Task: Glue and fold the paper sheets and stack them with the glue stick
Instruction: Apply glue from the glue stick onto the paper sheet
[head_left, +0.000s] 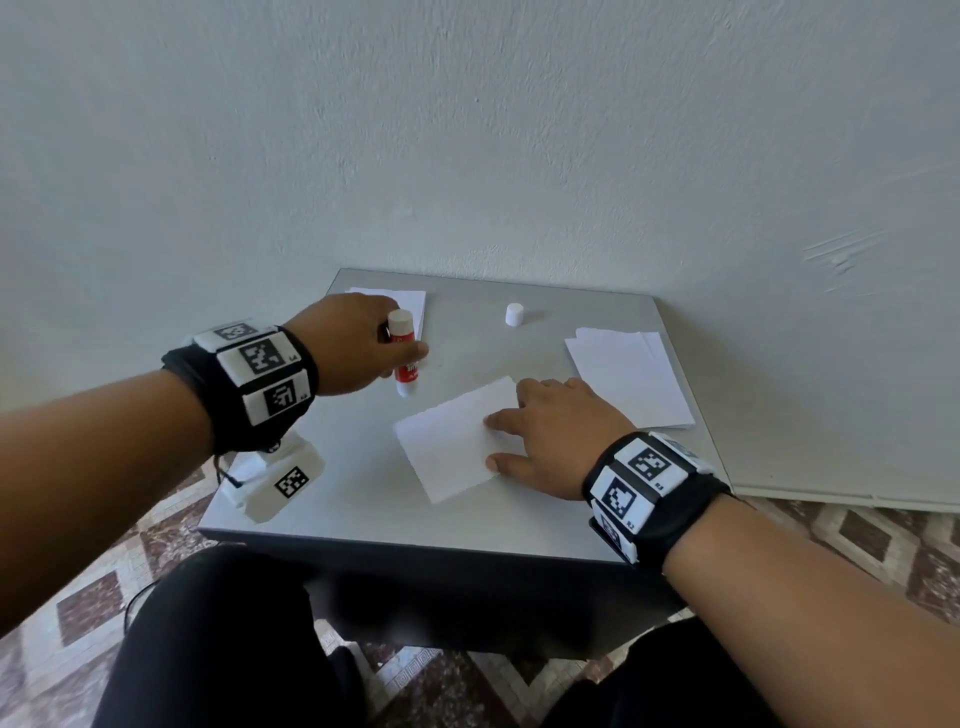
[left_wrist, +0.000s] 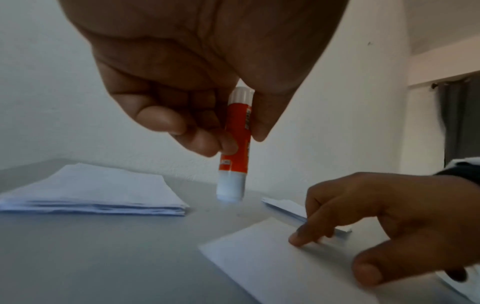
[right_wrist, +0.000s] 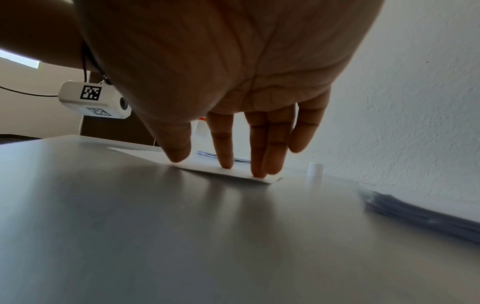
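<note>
My left hand (head_left: 358, 343) grips a red and white glue stick (head_left: 406, 358) upright, its uncapped end pointing down just above the grey table (head_left: 363, 509). In the left wrist view the glue stick (left_wrist: 235, 144) is pinched between thumb and fingers (left_wrist: 182, 127). A folded white sheet (head_left: 452, 441) lies at the table's middle. My right hand (head_left: 550, 436) presses it flat with straight fingers (right_wrist: 226, 148) on its right edge. A stack of folded sheets (head_left: 400, 301) lies at the back left, partly hidden by my left hand.
The glue stick's white cap (head_left: 514, 314) stands at the back middle. A pile of unfolded white sheets (head_left: 628, 374) lies at the right. The wall (head_left: 467, 130) rises directly behind the table. A white tagged device (head_left: 280, 478) hangs under my left wrist.
</note>
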